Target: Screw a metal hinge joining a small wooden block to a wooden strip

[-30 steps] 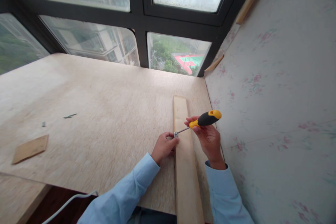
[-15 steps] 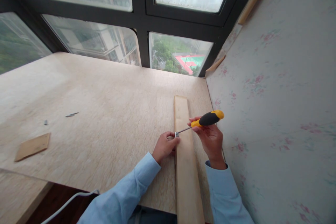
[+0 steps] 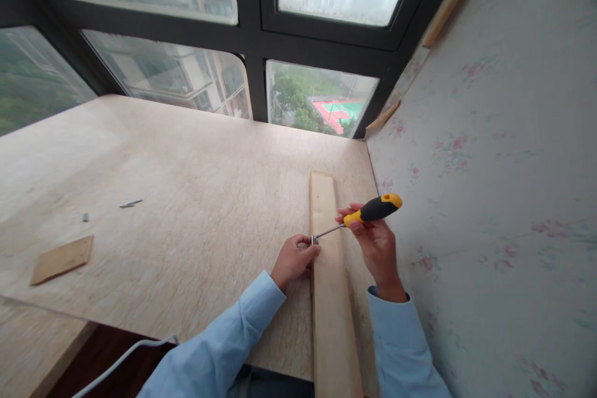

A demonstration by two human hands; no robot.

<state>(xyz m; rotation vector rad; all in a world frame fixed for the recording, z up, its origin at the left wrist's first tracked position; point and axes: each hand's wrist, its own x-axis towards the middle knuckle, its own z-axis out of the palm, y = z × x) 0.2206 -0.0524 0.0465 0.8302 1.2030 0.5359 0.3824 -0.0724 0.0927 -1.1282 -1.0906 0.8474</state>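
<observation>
A long pale wooden board (image 3: 330, 298) lies lengthwise in front of me on the stone-patterned ledge. At its left edge my left hand (image 3: 296, 257) pinches a small metal piece (image 3: 314, 240) between thumb and finger, against the wood. My right hand (image 3: 375, 245) is closed around a yellow-and-black screwdriver (image 3: 372, 209), which slants down to the left. The screwdriver's tip reaches the metal piece; whether it sits in a screw is too small to tell.
Off to the left lie a small flat wood piece (image 3: 62, 260), a small grey metal bit (image 3: 85, 217) and thin metal pins (image 3: 130, 204). A floral-papered wall (image 3: 485, 211) rises close on the right. Dark-framed windows (image 3: 321, 99) stand behind the ledge (image 3: 200, 199). A white cable (image 3: 125, 357) hangs at lower left.
My right hand and the screwdriver handle have shifted slightly to the right, with the tip staying at the metal piece. My left hand stays in place.
</observation>
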